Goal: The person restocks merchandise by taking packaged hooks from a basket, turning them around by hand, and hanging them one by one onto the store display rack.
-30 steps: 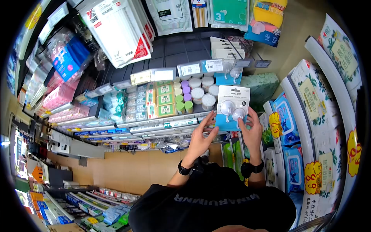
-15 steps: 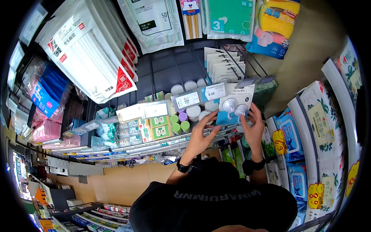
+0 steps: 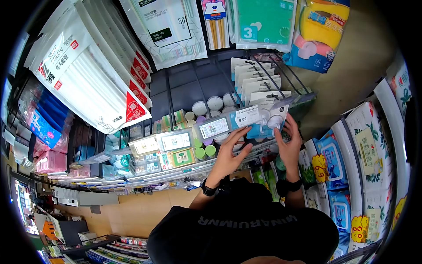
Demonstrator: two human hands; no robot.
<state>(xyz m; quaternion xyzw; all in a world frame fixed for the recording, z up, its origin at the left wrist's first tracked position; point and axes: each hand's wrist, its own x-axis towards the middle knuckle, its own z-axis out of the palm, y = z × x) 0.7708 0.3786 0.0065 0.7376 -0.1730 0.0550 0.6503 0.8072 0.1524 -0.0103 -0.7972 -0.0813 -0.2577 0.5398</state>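
Observation:
A carded pack of white suction hooks (image 3: 274,121) with a blue lower part is at the front end of a display peg, partly covered by the price label holder (image 3: 244,116). My right hand (image 3: 289,143) grips its lower right, with the thumb against a white hook and the fingers at the card's edge. At its lower left, my left hand (image 3: 229,154) has thumb and fingers spread, its fingertips close to the label holder and blue card. Whether they touch the card I cannot tell. Behind hang several similar carded packs (image 3: 259,83).
Bags of white straws (image 3: 88,75) hang at upper left. Round tubs (image 3: 214,104) and green-lidded containers (image 3: 200,153) stand below the pegs. A yellow sponge pack (image 3: 323,22) hangs upper right. Wipes packs (image 3: 332,163) line the right shelf. Metal pegs stick out toward me.
The pack has moved from in front of the label holder to partly behind it, toward the hanging packs. My hands keep nearly the same place while the shelf view shifts slightly.

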